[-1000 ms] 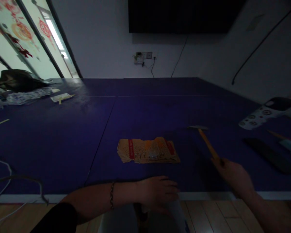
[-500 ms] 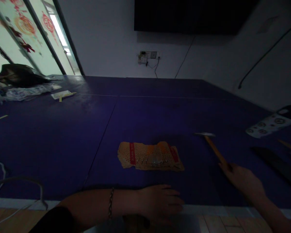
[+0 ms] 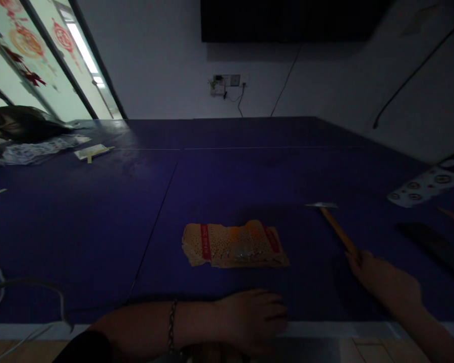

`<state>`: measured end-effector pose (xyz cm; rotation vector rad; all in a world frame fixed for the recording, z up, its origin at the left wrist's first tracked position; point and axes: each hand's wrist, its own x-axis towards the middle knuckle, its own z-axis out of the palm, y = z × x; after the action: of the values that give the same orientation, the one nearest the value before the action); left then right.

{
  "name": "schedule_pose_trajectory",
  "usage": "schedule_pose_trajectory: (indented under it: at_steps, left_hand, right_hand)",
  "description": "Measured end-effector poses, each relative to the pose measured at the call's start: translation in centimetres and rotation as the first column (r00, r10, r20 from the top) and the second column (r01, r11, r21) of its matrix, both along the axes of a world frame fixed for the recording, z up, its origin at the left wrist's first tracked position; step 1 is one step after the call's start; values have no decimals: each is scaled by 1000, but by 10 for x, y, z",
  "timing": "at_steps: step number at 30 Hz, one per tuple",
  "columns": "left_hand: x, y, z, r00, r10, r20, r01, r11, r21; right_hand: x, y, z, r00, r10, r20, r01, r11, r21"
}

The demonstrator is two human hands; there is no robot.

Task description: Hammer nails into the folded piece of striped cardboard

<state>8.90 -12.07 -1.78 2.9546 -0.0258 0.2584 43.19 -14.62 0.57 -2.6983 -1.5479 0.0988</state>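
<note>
My right hand (image 3: pixel 382 282) is wrapped round the wooden handle of a hammer (image 3: pixel 340 233), whose metal head points away from me over the table. Across the front edge of the table lies my left hand (image 3: pixel 251 317), palm down, its fingers loosely stretched and holding nothing. Just beyond it is a torn piece of brown cardboard (image 3: pixel 221 247) with red bands and dark dots. Something clear and shiny (image 3: pixel 244 251) lies on the cardboard, along with orange patches; in the dim light I cannot make out what these are.
A dark flat object (image 3: pixel 433 247) lies right of my right hand, with a white patterned item (image 3: pixel 419 189) behind it. Grey and white cables (image 3: pixel 34 282) loop at the left front. A dark bag (image 3: pixel 24 123) and a small white pad (image 3: pixel 93 151) sit at the back left of the purple table (image 3: pixel 109 212).
The view has shifted slightly. My left fingers lie a little closer together and more bent. The hammer stays in my right hand, nearly in the same place.
</note>
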Motion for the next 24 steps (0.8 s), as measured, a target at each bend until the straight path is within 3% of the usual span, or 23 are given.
schedule_pose_trajectory:
  at_steps: [4,6,7,8,10,12,13,15,17,19,21,24]
  left_hand:
    - [2,-1,-5,986,139,97,-138,990,-13]
    - [2,-1,-7,979,94,179,-95,995,-5]
    - [0,-1,-7,971,58,232,-63,998,13]
    - [-4,1,-5,954,18,300,-33,998,45]
    - [-17,8,1,878,-53,476,-20,989,148]
    - [-34,22,9,736,-97,670,-99,964,248]
    - [-43,32,12,675,-47,736,-187,954,233]
    - [-59,52,14,515,189,836,-381,924,26]
    - [-69,71,11,469,412,781,-431,879,-205]
    - [-72,86,4,509,521,686,-358,852,-381]
    - [-71,93,-3,582,553,596,-239,817,-525]
    - [-67,96,-7,721,557,412,-161,713,-683]
  right_hand:
    - [-3,4,-6,980,-79,182,62,994,95]
    - [-15,12,-2,967,-29,253,-19,982,185]
    - [-25,17,2,957,61,283,-133,961,243]
    - [-38,22,7,943,172,286,-264,908,326]
    - [-71,33,16,862,468,196,-499,711,496]
    - [-107,42,21,667,740,88,-646,515,563]
    - [-124,46,21,556,826,88,-704,412,578]
    - [-150,52,19,388,906,169,-793,234,563]
    - [-167,57,13,319,904,283,-830,123,544]
    - [-175,62,7,336,873,352,-823,91,561]
    - [-177,64,2,369,853,368,-795,85,600]
    - [-178,65,-3,381,852,358,-774,82,628]
